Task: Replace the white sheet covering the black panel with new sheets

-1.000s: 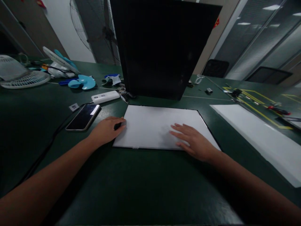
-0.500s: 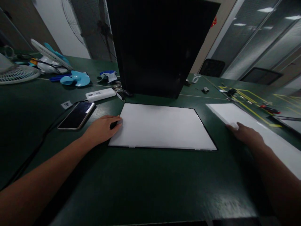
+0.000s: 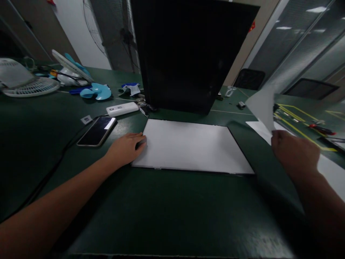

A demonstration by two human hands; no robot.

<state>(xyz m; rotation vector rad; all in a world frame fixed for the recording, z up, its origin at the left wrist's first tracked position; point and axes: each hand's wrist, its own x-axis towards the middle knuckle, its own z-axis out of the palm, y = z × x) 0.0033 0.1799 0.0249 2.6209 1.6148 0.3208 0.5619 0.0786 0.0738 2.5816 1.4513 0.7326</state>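
A flat white panel (image 3: 188, 147) with a thin dark frame lies on the green table. At its left edge, my left hand (image 3: 128, 147) holds the panel, thumb and fingers bent against the border. On the other side, my right hand (image 3: 295, 151) pinches a thin, translucent white sheet (image 3: 262, 104) by its lower end, and the sheet stands raised and bent above the table. Beneath and behind that hand lies another white sheet (image 3: 332, 176), partly hidden by the wrist and forearm.
Behind the panel stands a large black screen (image 3: 191, 54). A phone (image 3: 97, 132), a white power bank (image 3: 122, 109) with a cable, and blue fan blades (image 3: 97, 91) are on the left. Farther right are yellow tape lines (image 3: 302, 131) and a red-handled tool (image 3: 322, 129).
My right hand has lifted a thin white sheet up from the white sheet on the right. My left hand stays at the panel's left edge. The view has shifted slightly.
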